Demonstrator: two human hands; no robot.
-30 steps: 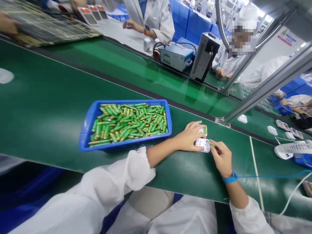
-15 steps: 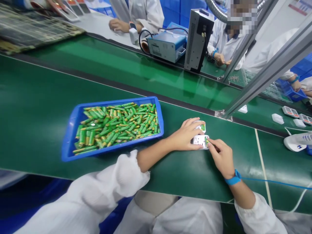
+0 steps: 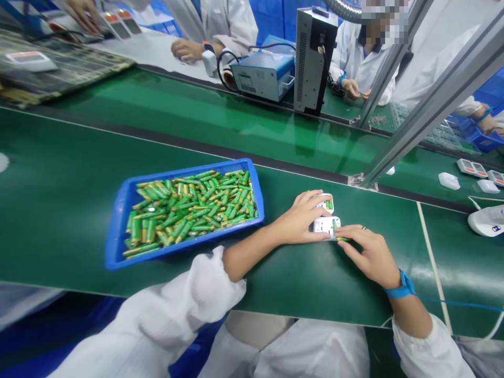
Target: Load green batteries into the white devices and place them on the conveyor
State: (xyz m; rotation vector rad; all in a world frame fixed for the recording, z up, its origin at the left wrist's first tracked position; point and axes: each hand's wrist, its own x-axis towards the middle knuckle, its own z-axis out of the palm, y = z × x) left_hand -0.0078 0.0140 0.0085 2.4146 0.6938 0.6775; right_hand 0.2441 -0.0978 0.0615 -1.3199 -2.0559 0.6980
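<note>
Just right of the blue tray (image 3: 118,220), heaped with loose green batteries (image 3: 189,205) and set close so a refill is only a short reach, two small white devices (image 3: 325,224) lie on the green belt (image 3: 59,210). Reaching past the tray, the left hand (image 3: 301,219) lies spread and flat over them, seemingly to pin them steady. From beyond them, the right hand (image 3: 368,254) presses a single battery (image 3: 342,238) under loosely curled fingertips at the nearer device's edge.
</note>
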